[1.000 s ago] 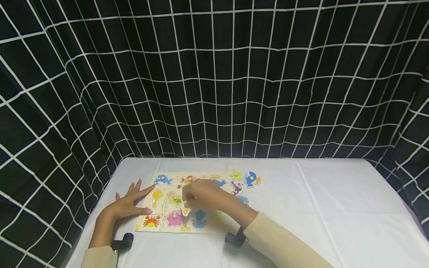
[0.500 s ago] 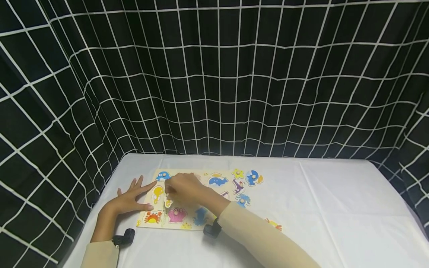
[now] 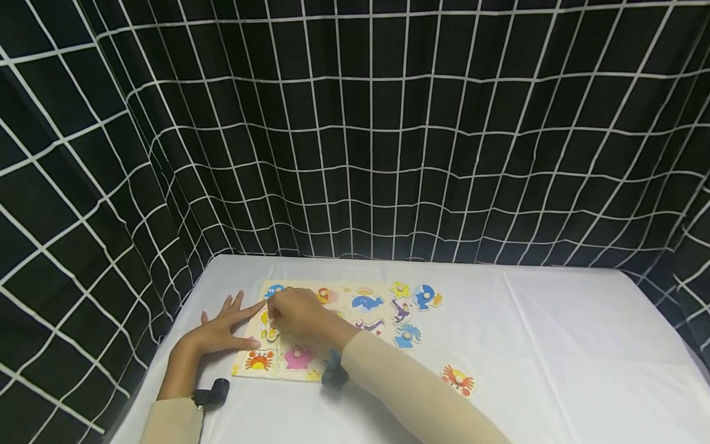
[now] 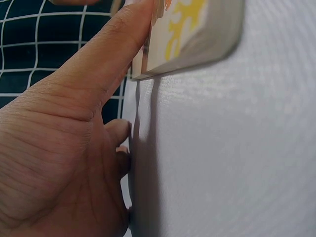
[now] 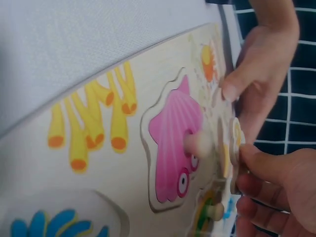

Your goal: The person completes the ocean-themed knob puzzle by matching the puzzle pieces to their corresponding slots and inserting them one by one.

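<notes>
My right hand (image 3: 296, 311) pinches a yellow seahorse puzzle piece (image 3: 270, 334) over the yellow seahorse picture at the board's left side. In the right wrist view the piece (image 5: 235, 148) shows nearly edge-on, between the thumb and fingers, close to the board. My left hand (image 3: 219, 333) lies spread at the left edge of the puzzle board (image 3: 277, 370), thumb and index finger reaching onto it. From the left wrist, the thumb (image 4: 111, 49) lies along the board's corner. A pink shell piece (image 5: 175, 143) with a round knob sits in its recess, right of a printed crab (image 3: 259, 359).
Right of the board lie a loose crab piece (image 3: 458, 379) and a blue fish piece (image 3: 426, 297). A yellow star piece (image 3: 400, 290), a purple piece (image 3: 402, 311) and a blue many-armed piece (image 3: 407, 337) line its right side. A black grid curtain (image 3: 388, 154) surrounds the white table (image 3: 554, 339).
My right hand has carried the seahorse piece leftward from mid-board to the left-hand column. The loose crab has come into sight from behind the right arm. The left hand keeps its place.
</notes>
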`<state>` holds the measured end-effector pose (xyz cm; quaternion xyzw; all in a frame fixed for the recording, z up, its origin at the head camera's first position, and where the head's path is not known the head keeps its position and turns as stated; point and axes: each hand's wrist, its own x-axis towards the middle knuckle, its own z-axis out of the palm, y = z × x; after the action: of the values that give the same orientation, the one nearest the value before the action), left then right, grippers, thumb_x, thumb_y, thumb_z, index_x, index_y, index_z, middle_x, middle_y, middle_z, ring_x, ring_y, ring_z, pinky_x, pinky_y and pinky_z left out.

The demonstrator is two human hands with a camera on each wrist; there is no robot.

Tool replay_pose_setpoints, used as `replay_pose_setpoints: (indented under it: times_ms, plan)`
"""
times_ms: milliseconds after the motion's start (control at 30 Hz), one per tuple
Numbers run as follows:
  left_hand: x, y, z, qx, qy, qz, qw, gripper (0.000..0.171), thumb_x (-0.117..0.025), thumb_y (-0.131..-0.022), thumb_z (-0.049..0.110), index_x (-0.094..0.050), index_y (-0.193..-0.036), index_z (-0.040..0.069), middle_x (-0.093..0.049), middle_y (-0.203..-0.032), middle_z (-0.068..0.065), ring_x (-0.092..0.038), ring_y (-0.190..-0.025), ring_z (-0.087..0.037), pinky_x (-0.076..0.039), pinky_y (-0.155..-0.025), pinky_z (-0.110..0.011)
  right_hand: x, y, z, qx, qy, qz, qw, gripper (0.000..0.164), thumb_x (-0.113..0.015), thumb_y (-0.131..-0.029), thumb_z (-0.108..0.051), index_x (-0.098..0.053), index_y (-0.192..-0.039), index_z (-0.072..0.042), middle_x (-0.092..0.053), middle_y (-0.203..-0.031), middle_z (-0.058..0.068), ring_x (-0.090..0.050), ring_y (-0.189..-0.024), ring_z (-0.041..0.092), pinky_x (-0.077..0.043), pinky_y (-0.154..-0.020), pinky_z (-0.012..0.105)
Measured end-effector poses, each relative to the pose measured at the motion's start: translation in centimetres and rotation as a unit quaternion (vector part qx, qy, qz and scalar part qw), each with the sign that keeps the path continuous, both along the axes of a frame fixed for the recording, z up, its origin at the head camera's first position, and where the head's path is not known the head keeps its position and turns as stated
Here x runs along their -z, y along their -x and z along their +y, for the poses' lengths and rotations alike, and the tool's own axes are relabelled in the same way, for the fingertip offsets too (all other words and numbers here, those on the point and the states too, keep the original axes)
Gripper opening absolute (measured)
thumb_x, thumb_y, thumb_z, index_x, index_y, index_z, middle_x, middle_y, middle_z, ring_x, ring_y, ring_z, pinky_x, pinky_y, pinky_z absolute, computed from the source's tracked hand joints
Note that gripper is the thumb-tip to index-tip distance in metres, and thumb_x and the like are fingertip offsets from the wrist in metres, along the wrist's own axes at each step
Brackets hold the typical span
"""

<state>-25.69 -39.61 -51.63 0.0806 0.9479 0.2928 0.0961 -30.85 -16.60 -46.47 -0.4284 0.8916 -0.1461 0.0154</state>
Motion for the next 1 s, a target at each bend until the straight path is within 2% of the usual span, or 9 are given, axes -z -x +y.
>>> replay_pose_setpoints:
  times_ms: [200, 300, 367, 533, 600, 800, 1000]
  plan:
    - [1.7, 0.3, -0.5, -0.014, 0.005, 0.005, 0.9999, 0.1, -0.08, -0.067, 0.07, -0.04, -0.155, 0.041, -0.002, -0.169, -0.021, 0.012, -0.153, -0.044, 0.021, -0.101, -0.08, 0.9, 0.0, -0.8, -0.006, -0.009, 0.01, 1.0, 0.007, -0.079, -0.09, -0.025, -0.073, -0.09, -0.022, -0.066, -0.082, -0.013, -0.057, -0.074, 0.003, -0.048, -0.069, 0.025]
    - [1.8, 0.6, -0.6, -0.013, 0.007, 0.01, 0.9998, 0.1, -0.08, -0.068, 0.07, -0.04, -0.155, 0.041, -0.003, -0.169, -0.02, 0.011, -0.154, -0.043, 0.021, -0.102, -0.08, 1.1, 0.2, -1.1, 0.003, -0.012, 0.017, 1.0, 0.008, -0.08, -0.089, -0.026, -0.073, -0.089, -0.023, -0.067, -0.083, -0.013, -0.058, -0.076, 0.003, -0.05, -0.07, 0.025]
    - [1.3, 0.6, -0.4, -0.01, 0.005, 0.009, 0.9999, 0.1, -0.08, -0.068, 0.07, -0.041, -0.155, 0.039, -0.003, -0.168, -0.022, 0.011, -0.154, -0.044, 0.021, -0.102, -0.08, 1.1, 0.3, -1.3, 0.006, -0.013, 0.018, 1.0, 0.008, -0.08, -0.089, -0.026, -0.073, -0.089, -0.023, -0.067, -0.084, -0.013, -0.059, -0.077, 0.003, -0.051, -0.071, 0.025]
    - [-1.2, -0.3, 0.7, -0.006, 0.007, -0.015, 0.9998, 0.1, -0.082, -0.074, 0.059, -0.041, -0.156, 0.021, -0.003, -0.167, -0.026, 0.009, -0.153, -0.047, 0.017, -0.103, -0.082, 1.2, 0.6, -2.1, 0.009, -0.02, 0.02, 1.0, 0.009, -0.081, -0.088, -0.028, -0.073, -0.087, -0.024, -0.068, -0.084, -0.014, -0.06, -0.079, 0.002, -0.051, -0.069, 0.022]
    - [-1.7, -0.4, 0.9, -0.005, 0.012, -0.021, 0.9997, 0.099, -0.082, -0.076, 0.056, -0.04, -0.156, 0.017, -0.003, -0.167, -0.026, 0.009, -0.153, -0.047, 0.016, -0.103, -0.082, 1.2, 0.6, -2.4, 0.007, -0.022, 0.023, 0.999, 0.008, -0.081, -0.087, -0.029, -0.074, -0.088, -0.024, -0.069, -0.085, -0.014, -0.061, -0.08, 0.002, -0.05, -0.068, 0.021]
    - [-1.7, -0.3, 0.8, -0.001, 0.013, -0.021, 0.9997, 0.098, -0.082, -0.077, 0.055, -0.041, -0.156, 0.015, -0.002, -0.167, -0.025, 0.009, -0.153, -0.047, 0.015, -0.104, -0.082, 1.0, 0.7, -2.7, 0.012, -0.028, 0.034, 0.999, 0.008, -0.082, -0.087, -0.029, -0.077, -0.091, -0.024, -0.073, -0.091, -0.013, -0.065, -0.084, 0.005, -0.053, -0.071, 0.022]
    - [-1.7, -0.3, 0.7, -0.001, 0.009, -0.021, 0.9997, 0.098, -0.083, -0.076, 0.055, -0.041, -0.156, 0.014, -0.002, -0.168, -0.025, 0.009, -0.153, -0.047, 0.015, -0.104, -0.082, 1.1, 0.6, -3.0, 0.021, -0.03, 0.022, 0.999, 0.008, -0.081, -0.087, -0.029, -0.076, -0.09, -0.023, -0.073, -0.09, -0.013, -0.063, -0.082, 0.004, -0.053, -0.071, 0.022]
